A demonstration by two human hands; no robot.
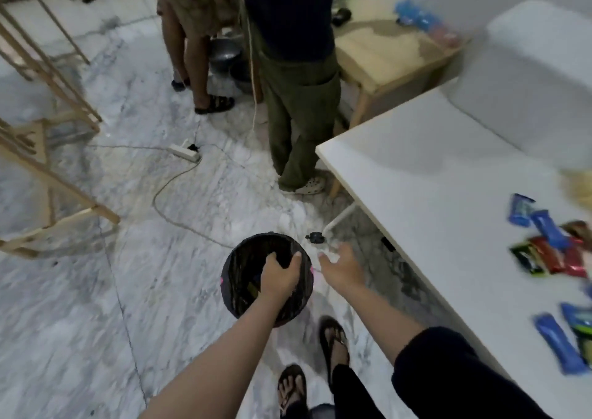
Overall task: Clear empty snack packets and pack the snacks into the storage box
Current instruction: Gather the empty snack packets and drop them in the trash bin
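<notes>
A: Standing by the bin (237,277), the person has the left hand (279,274) over its mouth, fingers curled downward. Whether that hand grips a packet or has let one go cannot be told; the picture is blurred and the bin's inside is dark.

B: And the right hand (341,266)?

A: Just beside the bin, on the side toward the desk (416,175), fingers spread and relaxed, holding nothing. The two hands are apart.

B: Step in hand?

A: By judgement, the clearing step: empty packets going into the bin. The bin sits on the floor (96,290) at the person's feet, near the desk's corner leg.

B: Location of the snacks?

A: The snack packets (551,245) lie on the desk, well apart from the bin, toward the desk's far edge as seen from the bin: blue, red and green wrappers in a loose cluster, with more blue ones nearer the person. No storage box can be identified with certainty from this position.

B: Next move?

A: Likely: withdraw the left hand from the bin, turn back to the desk, and sort the packets there. Caution: a power cable (166,191) runs across the floor beyond the bin, and two bystanders (288,66) stand past it.
</notes>
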